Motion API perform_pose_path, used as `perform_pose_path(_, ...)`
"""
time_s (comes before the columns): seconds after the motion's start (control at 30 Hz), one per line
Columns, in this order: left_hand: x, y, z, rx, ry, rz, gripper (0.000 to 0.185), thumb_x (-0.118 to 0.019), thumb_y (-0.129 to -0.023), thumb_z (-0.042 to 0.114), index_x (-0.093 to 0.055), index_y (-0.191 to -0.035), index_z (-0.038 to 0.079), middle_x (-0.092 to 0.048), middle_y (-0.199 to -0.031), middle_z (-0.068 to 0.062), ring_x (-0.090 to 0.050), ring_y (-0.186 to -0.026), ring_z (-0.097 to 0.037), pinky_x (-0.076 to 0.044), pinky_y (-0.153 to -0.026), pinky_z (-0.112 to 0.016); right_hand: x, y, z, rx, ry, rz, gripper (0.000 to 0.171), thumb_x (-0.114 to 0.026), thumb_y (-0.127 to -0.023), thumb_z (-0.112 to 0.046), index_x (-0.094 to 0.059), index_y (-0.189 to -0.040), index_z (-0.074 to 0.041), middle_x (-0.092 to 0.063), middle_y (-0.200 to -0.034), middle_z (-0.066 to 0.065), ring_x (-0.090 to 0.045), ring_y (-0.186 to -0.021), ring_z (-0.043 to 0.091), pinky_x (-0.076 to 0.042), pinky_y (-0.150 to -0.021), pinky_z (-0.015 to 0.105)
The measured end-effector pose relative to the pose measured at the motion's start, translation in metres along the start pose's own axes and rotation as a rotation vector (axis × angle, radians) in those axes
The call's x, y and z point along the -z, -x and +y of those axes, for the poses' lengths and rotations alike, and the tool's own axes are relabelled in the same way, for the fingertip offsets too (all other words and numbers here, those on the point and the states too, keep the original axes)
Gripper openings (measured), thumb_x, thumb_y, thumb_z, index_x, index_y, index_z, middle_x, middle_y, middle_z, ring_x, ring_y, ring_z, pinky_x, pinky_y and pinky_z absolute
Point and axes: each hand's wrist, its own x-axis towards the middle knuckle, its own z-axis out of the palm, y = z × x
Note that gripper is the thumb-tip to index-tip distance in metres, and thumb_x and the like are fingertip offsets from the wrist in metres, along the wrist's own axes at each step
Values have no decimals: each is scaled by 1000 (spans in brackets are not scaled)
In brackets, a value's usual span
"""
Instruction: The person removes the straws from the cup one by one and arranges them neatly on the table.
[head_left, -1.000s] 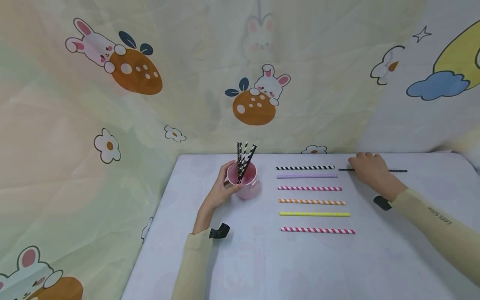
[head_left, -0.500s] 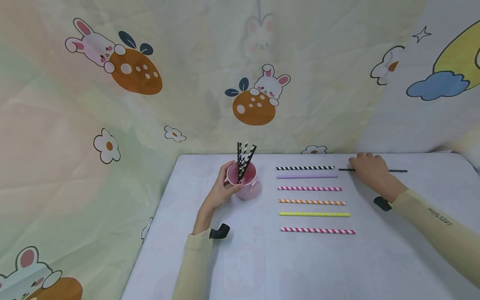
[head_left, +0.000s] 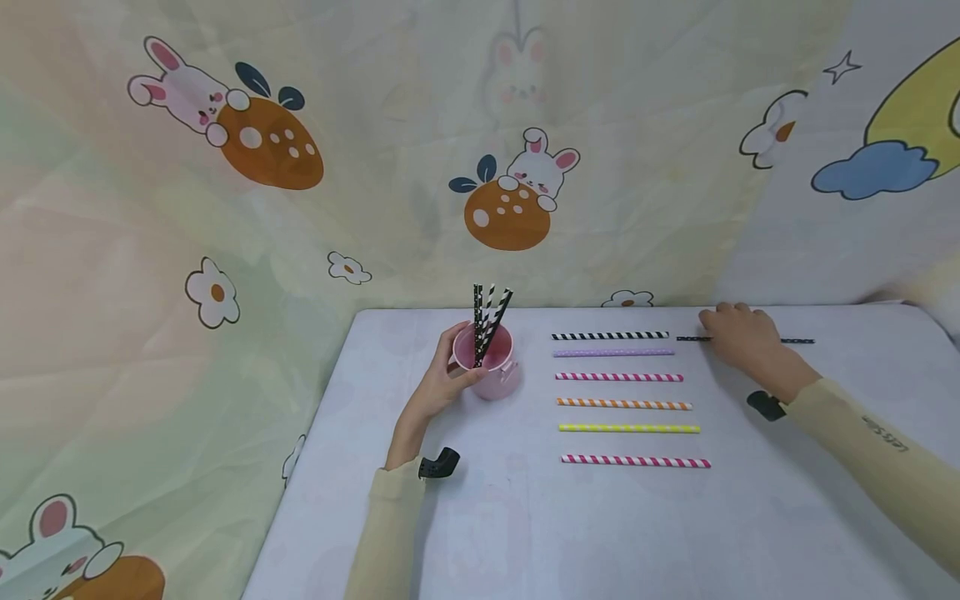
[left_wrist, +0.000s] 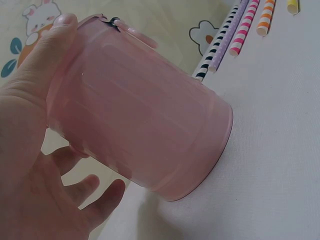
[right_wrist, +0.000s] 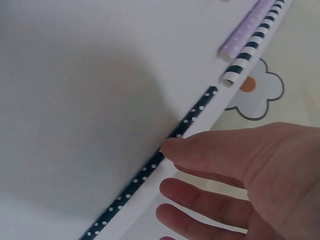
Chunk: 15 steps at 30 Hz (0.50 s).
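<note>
White table (head_left: 487,533); on its left part, pink cup (head_left: 497,386), held in left hand (head_left: 438,385). Right hand (head_left: 742,337) pinches black dotted straw (right_wrist: 148,167) near far edge. I judge straw may roll off edge if pinch is shallow; cup may tip if left hand jerks. I count one cup, six loose straws (head_left: 625,404) in column, one pinched, at least three overlapping straws (head_left: 478,321) inside cup.

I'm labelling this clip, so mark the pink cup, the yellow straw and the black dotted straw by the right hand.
Pink cup (left_wrist: 140,115), left wrist view, on its side wall.
Yellow straw (head_left: 629,428), head view, midway along its length.
Black dotted straw (right_wrist: 143,172), right wrist view, on its dotted shaft.
</note>
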Motion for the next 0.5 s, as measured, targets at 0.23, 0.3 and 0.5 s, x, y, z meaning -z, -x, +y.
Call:
perform_pose_path(0.23, 1, -2, -3, 22, -1, -6, 84, -70, -89, -2, -21, -157, 6, -29, -161, -20, -35, -145, -40, -33, -117, -58, 12, 0, -7, -20, -76, -22, 25, -69, -89, -9, -63, -109, 6, -64, -101, 27, -60, -88, 41, -52, -72, 58)
perform_pose_path(0.3, 2, -4, -12, 20, -5, -2, 85, -69, -89, -3, -21, -158, 9, -28, -161, -19, -34, -146, -40, -33, -117, -58, 16, 0, -9, -20, -118, -32, 29, -72, -88, -12, -63, -110, 5, -64, -102, 26, -60, -88, 39, -52, -73, 56)
perform_pose_path(0.5, 3, -6, -25, -1, -17, 13, 85, -71, -88, -2, -24, -157, 17, -31, -161, -13, -36, -145, -36, -34, -116, -57, 28, -3, -19, 39, -315, -61, 36, -74, -89, -20, -63, -114, 4, -65, -109, 26, -62, -96, 38, -54, -80, 55)
